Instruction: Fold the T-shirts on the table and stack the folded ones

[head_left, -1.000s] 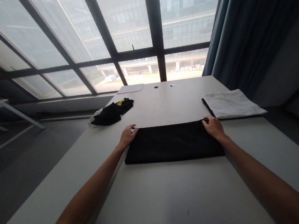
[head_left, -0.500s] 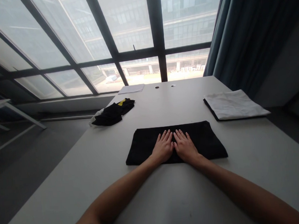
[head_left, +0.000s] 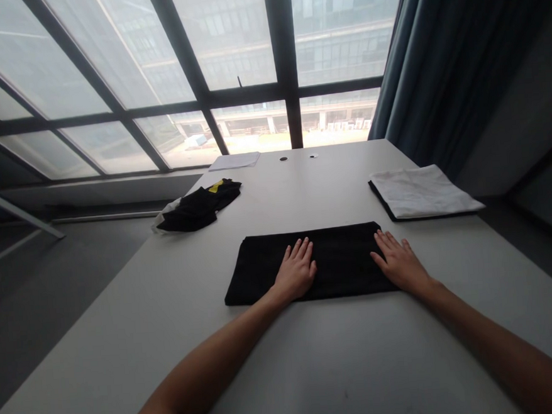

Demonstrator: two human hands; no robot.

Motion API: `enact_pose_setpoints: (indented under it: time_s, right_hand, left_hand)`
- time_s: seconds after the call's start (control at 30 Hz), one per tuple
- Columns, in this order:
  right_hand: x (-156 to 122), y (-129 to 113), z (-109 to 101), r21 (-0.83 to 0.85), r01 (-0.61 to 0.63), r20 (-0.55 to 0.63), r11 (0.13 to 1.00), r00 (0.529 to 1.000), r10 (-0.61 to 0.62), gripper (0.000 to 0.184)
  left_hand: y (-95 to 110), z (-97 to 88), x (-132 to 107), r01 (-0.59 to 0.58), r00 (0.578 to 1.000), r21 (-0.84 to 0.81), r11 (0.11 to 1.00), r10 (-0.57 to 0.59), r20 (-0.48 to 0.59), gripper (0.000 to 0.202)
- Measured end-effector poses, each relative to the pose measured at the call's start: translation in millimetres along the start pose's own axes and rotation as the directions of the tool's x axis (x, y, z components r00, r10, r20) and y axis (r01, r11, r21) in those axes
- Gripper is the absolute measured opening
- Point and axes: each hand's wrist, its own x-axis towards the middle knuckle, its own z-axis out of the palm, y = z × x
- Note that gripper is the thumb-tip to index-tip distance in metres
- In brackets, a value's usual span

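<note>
A folded black cloth (head_left: 341, 259) lies flat in front of me as a wide rectangle. My left hand (head_left: 296, 270) rests palm down near its middle, fingers stretched out. At the cloth's right edge is my right hand (head_left: 399, 260), flat and open, its fingertips touching the border and its thumb apart from the fingers. Neither hand grips anything. The right hand and wrist hide the cloth's near right corner.
Under everything is a white table (head_left: 172, 340). Folded white fabric (head_left: 423, 190) over something black lies at right. A crumpled black and yellow garment (head_left: 195, 207) sits at left. Papers (head_left: 235, 161) lie at the far edge, before windows and a blue curtain (head_left: 418, 71).
My right hand has slid from the cloth's middle to its right edge. My left hand stays near the middle. The view has shifted slightly.
</note>
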Motion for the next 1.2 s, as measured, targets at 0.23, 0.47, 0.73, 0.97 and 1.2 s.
enact_pose_setpoints:
  time_s: [0.23,0.47,0.73,0.97,1.2]
  right_hand:
    - [27,-101,-11,0.071,0.138,-0.023,0.988,0.99,-0.137,0.063]
    - [57,-104,14,0.134,0.173,0.091,0.976,0.978,-0.186,0.063]
    - [60,-36,16,0.029,0.023,0.006,0.999,1.0,-0.023,0.064]
    - [62,-39,21,0.03,0.034,-0.004,0.999,0.999,-0.034,0.065]
    - [61,-41,18,0.039,0.038,0.005,0.999,0.999,-0.038,0.065]
  left_hand:
    - [1,-0.6,-1,-0.002,1.0,0.004,1.0,0.002,-0.019,0.059]
    - [0,3.0,-1,-0.009,0.999,-0.009,1.0,0.009,-0.039,0.059]
    - [-1,-8.9,4,0.03,0.995,-0.083,0.996,-0.022,0.093,0.062]
    - [-9,-18.8,25,-0.002,0.995,-0.095,0.995,0.011,0.095,0.068]
    - [-110,-18.4,-20,0.242,0.97,0.022,0.97,-0.242,0.005,0.065]
